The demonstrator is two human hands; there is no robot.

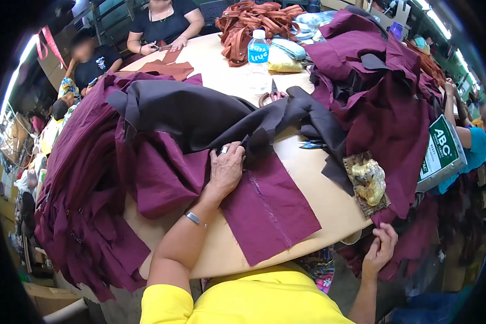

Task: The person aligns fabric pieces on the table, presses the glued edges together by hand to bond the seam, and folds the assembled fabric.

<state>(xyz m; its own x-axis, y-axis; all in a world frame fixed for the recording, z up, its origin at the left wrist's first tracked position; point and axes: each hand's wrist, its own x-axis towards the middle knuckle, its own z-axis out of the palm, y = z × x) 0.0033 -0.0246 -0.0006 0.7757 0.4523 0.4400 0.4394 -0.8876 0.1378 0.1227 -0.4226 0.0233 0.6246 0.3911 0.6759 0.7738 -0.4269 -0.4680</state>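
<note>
My left hand (pixel 228 166), with a ring and a metal bracelet, presses on the gathered edge of the maroon fabric panel (pixel 272 208) where it meets the dark grey cloth (pixel 183 113). Its fingers are curled into the cloth. The panel lies flat towards the table's front edge, with a pale seam line down it. Off the right front edge, my right hand (pixel 380 251) hangs beside draped maroon fabric, fingers partly bent and apart, holding nothing. A crumpled yellowish bundle (pixel 368 181) rests on a patterned piece just above it.
Maroon fabric (pixel 86 178) is heaped on the left, more (pixel 383 119) on the right. Blue-tipped scissors (pixel 312 144), a water bottle (pixel 258 54), rust-coloured strips (pixel 248 27) and a green-white box (pixel 440 154) are around the table (pixel 221 65). People sit across it.
</note>
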